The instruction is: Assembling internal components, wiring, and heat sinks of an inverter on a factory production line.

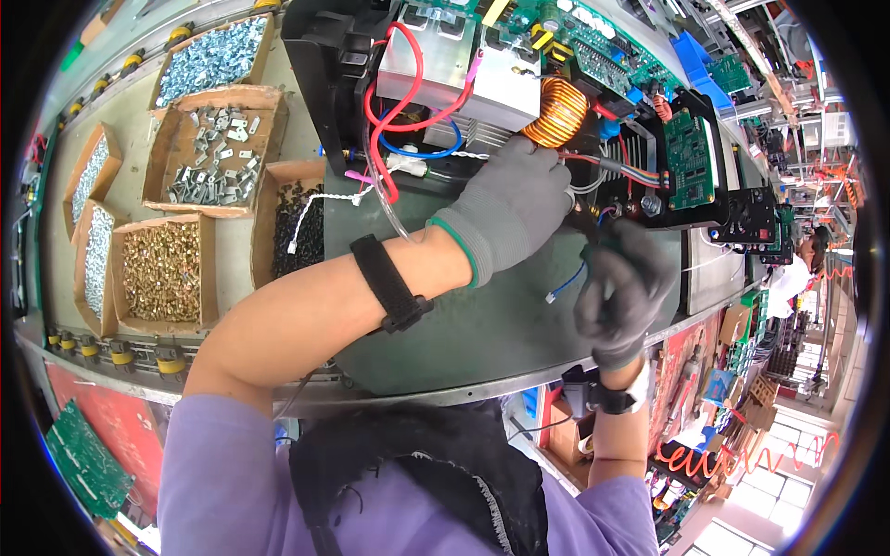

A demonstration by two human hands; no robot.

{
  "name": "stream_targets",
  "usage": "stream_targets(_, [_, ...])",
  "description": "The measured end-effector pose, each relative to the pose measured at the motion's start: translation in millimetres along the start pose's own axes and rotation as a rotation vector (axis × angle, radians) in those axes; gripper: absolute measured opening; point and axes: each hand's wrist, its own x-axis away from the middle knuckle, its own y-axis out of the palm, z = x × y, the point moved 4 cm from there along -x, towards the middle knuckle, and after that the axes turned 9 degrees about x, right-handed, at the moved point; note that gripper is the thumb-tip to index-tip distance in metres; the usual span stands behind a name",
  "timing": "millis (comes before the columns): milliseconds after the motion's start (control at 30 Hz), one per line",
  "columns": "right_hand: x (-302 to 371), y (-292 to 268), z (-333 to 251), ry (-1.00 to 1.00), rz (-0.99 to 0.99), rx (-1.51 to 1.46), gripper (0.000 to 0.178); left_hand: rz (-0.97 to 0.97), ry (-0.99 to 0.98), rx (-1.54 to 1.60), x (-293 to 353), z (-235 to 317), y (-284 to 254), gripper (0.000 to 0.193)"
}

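Both my hands wear grey gloves and work at the front of an open electronic unit with a black housing (320, 83). My left hand (514, 208) reaches in with curled fingers, just below a copper-wound ring coil (557, 113); its fingertips and anything in them are hidden. Lower and to the right, my right hand (629, 283) is closed and slightly blurred, and what it may pinch cannot be made out. A multicoloured wire bundle (616, 169) runs above it toward an upright green circuit board (692, 165). Between the hands a thin blue wire (567, 284) hangs with a white connector end.
Cardboard boxes of small metal parts stand at left: silver brackets (218, 153), brass-coloured pieces (162, 271), dark screws (298, 222). Red wires (413, 120) loop out of the unit beside a metal block (454, 69). A loose white twisted lead (306, 218) crosses the dark screws' box.
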Motion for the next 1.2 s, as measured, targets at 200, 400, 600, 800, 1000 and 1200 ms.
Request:
stream_targets(200, [-53, 10, 17, 0.206, -0.100, -0.238, 0.032, 0.025, 0.012, -0.023, 1, -1, 3, 0.013])
stream_targets(400, [2, 0, 2, 0.059, -0.072, -0.027, 0.030, -0.007, -0.005, -0.018, 2, 1, -2, 0.011])
stream_targets(600, [-31, 4, 20, 0.154, -0.020, -0.205, 0.029, 0.028, -0.007, -0.010, 2, -1, 0, 0.012])
stream_targets(800, [-26, 10, 13, 0.234, -0.016, -0.224, 0.028, 0.042, 0.003, -0.006, 4, 0, 2, 0.013])
stream_targets(1000, [25, 10, -3, -0.036, 0.036, -0.001, 0.033, 0.026, 0.002, -0.025, 3, -1, 0, 0.014])
stream_targets(1200, [-47, 15, 24, 0.177, -0.046, -0.207, 0.032, 0.045, 0.013, 0.010, 2, -1, 2, 0.014])
